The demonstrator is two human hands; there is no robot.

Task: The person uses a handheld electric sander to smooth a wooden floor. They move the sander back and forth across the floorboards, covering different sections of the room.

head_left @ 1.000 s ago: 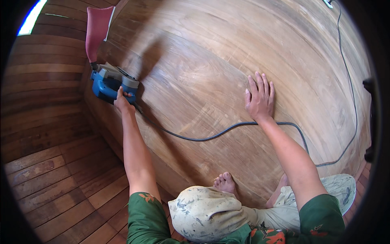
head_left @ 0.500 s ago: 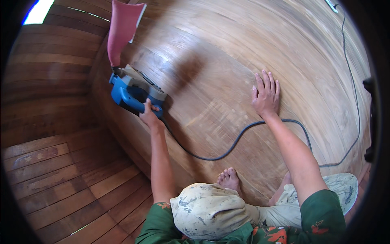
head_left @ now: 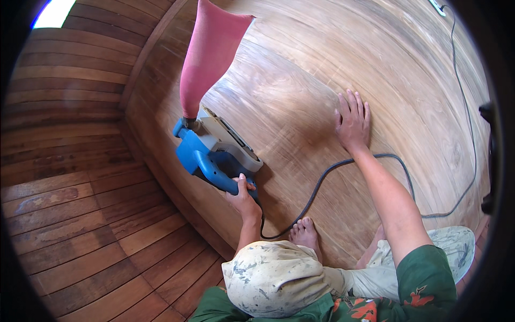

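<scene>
**Left hand (head_left: 244, 199) closed on the handle of a blue power sander (head_left: 190, 151); right hand (head_left: 355, 124) flat on the wood**

The left hand is wrapped around the near end of the sander's blue handle (head_left: 208, 167), its thumb along the top and its other fingers partly hidden. The sander's blue and grey body extends beyond this hand, up and to its left, with the grey side and dark slot toward the right. Whether its underside touches the wooden panel (head_left: 300, 91) cannot be told. From the sander's far end, well beyond the left hand, a pink dust bag (head_left: 212, 59) stands up and widens toward its top.

The right hand is open and empty, palm down on the panel, fingers a little apart and pointing away from the body. It lies well to the right of the left hand and the sander.

A dark cord (head_left: 389, 155) leaves the sander just beside the left hand, bends near a bare foot (head_left: 304, 234), then curves up and passes beneath the right wrist. Farther right of the right hand, a thinner length of cord runs up along the panel to a pale fitting (head_left: 438, 7).

Below and between the two hands is a knee in pale, stained trousers (head_left: 273, 279). Reddish-brown floorboards (head_left: 80, 244) spread to the left of the left hand, outside the panel's edge.
</scene>
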